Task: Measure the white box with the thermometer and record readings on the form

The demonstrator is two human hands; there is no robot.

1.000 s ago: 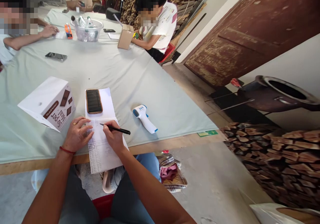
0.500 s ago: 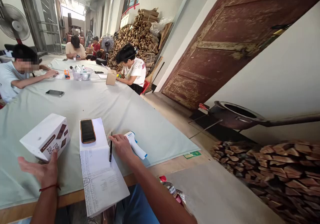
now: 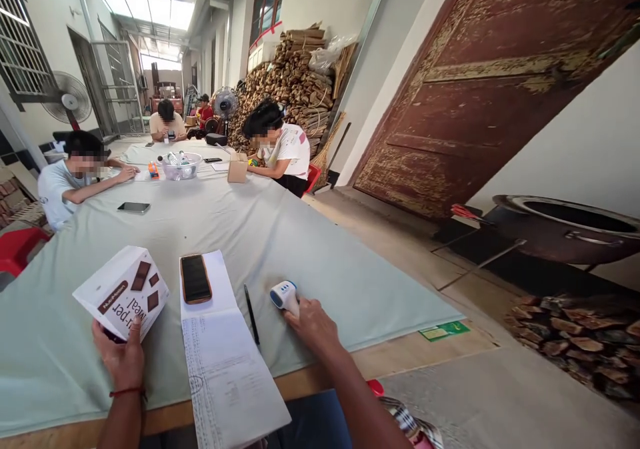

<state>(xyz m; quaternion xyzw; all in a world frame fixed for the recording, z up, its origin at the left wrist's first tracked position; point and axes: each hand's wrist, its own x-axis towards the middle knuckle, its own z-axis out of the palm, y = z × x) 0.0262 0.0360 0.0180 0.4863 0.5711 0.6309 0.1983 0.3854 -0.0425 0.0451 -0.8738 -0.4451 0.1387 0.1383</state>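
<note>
My left hand (image 3: 121, 362) grips the lower end of a white printed box (image 3: 123, 292), which tilts toward me with brown bars pictured on its side. My right hand (image 3: 315, 325) is closed around the handle of a white and blue infrared thermometer (image 3: 285, 295), whose head points away to the left over the cloth. Between my hands lies an open sheet of handwritten paper (image 3: 225, 369), hanging past the table edge. A phone in an orange-brown case (image 3: 195, 279) rests on its upper part. A black pen (image 3: 252, 315) lies on the cloth beside the paper.
A pale green cloth covers the long table (image 3: 350, 289). Farther along are another phone (image 3: 133, 207), a clear basin of bottles (image 3: 181, 167) and a small cardboard box (image 3: 237, 167). Several people sit around the table. A large wok (image 3: 565, 229) and stacked firewood (image 3: 575, 349) are to the right.
My right hand has let go of the pen, leaving it on the cloth, and has taken the thermometer by its handle. My left hand has closed on the box and turned it.
</note>
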